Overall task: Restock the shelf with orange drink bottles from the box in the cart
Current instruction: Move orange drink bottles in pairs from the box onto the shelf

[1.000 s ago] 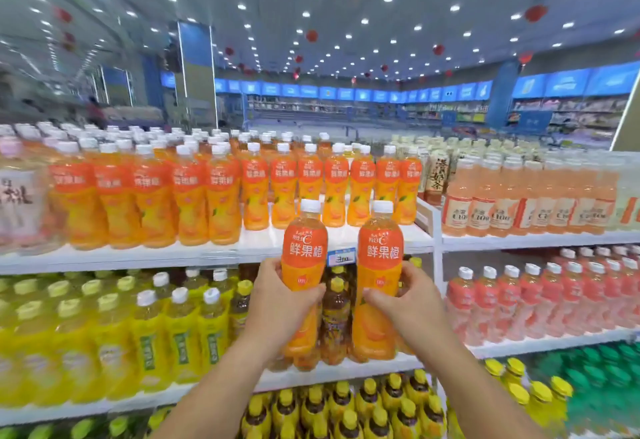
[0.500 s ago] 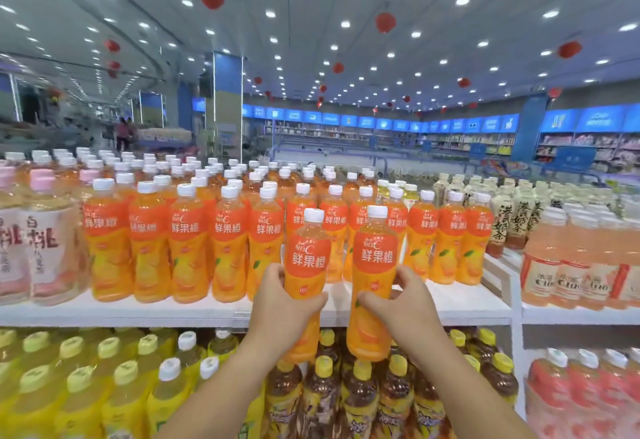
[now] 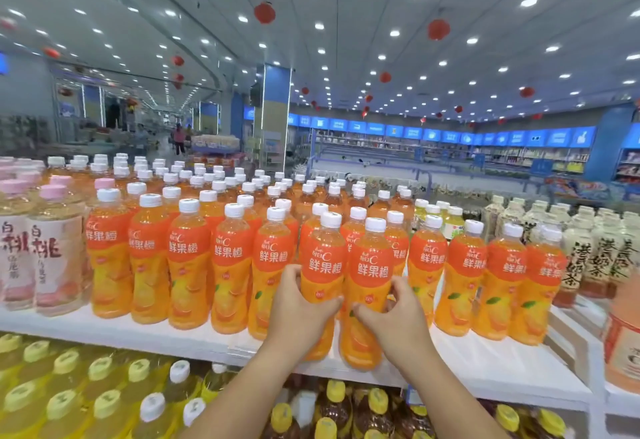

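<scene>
Two orange drink bottles (image 3: 323, 276) are being held upright side by side, touching each other, over the front part of the white top shelf (image 3: 104, 333). The left hand (image 3: 298, 312) is gripping the left one, with fingers and thumb curling round its lower body just under the orange label. The right hand (image 3: 398, 315) is gripping the right bottle (image 3: 370, 286) the same way, its thumb pointing toward the other hand. Both bases are sitting low against the shelf board, though I cannot tell whether they are resting on it or hanging just above it.

At twelve o'clock of the held pair, and spreading from nine round to three o'clock, rows of matching stocked bottles (image 3: 188, 258) with white caps are filling the shelf. The held pair is standing just in front of the front row. Far out at nine o'clock, pale peach drinks (image 3: 52, 251) with pink caps are standing next to the orange rows. At three o'clock, cream-labelled tea bottles (image 3: 585, 258) are taking up the neighbouring section.

On the level below, yellow drinks (image 3: 69, 390) are showing at seven o'clock and dark bottles with yellow caps (image 3: 337, 411) at six o'clock. High at twelve o'clock, red lanterns (image 3: 265, 13) are hanging from the lit ceiling, and blue signs (image 3: 450, 135) are running along the far wall at about one o'clock.
</scene>
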{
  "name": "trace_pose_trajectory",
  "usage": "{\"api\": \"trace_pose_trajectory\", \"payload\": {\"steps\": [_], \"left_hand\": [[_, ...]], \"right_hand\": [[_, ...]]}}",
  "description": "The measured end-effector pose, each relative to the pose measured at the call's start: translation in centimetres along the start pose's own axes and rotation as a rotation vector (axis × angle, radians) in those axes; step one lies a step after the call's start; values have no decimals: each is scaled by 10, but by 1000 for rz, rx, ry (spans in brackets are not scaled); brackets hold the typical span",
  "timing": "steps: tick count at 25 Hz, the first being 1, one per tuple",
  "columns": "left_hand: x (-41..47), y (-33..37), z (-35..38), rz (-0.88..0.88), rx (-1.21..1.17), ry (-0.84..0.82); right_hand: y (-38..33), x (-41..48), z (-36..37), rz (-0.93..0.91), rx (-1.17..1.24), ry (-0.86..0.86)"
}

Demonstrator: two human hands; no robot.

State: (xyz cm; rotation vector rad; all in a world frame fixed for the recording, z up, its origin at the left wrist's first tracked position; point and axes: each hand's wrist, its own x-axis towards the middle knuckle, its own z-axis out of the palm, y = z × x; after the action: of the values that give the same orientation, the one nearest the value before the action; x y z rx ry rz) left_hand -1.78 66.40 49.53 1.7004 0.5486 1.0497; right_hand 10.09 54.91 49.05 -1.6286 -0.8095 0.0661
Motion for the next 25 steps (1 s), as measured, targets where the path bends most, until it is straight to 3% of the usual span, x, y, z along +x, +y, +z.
{"api": "trace_pose_trajectory", "payload": {"steps": [14, 21, 25], "left_hand": [[1, -22, 8, -5, -50, 83], [-8, -30, 0, 15, 268, 43], [-21, -37, -2, 45, 484, 99]], "right_hand": [[22, 4, 18, -71, 94, -42], [26, -12, 20, -40, 72, -20], [36, -22, 17, 17, 58, -43]]}}
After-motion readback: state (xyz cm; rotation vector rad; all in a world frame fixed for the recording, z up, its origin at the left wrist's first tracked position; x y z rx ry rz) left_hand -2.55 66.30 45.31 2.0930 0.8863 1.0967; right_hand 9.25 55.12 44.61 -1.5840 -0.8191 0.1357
